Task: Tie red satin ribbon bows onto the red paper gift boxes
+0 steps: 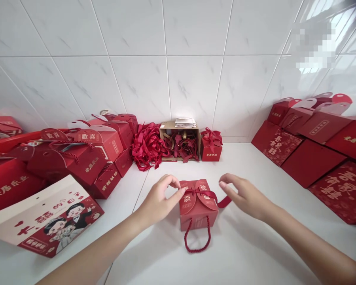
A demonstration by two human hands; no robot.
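Note:
A small red gift box (199, 211) with gold lettering and rounded interlocking top flaps stands upright in front of me. A dark red rope handle (197, 250) hangs down its near side. Across the top runs a red ribbon (209, 194), crossed or knotted in the middle. My left hand (160, 200) is at the box's left edge, thumb and forefinger closed on the ribbon's left end. To the right of the box, my right hand (249, 198) has thumb and forefinger drawn together, close above the ribbon's loose right tail; anything between those fingertips is hidden.
At the back lie a heap of red ribbons (148, 148), a cardboard box (180, 126) of ribbon pieces and a finished box with a bow (211, 152). Red boxes (86, 158) crowd the left, beside a white-and-red printed bag (44, 221). More boxes (314, 158) are stacked right.

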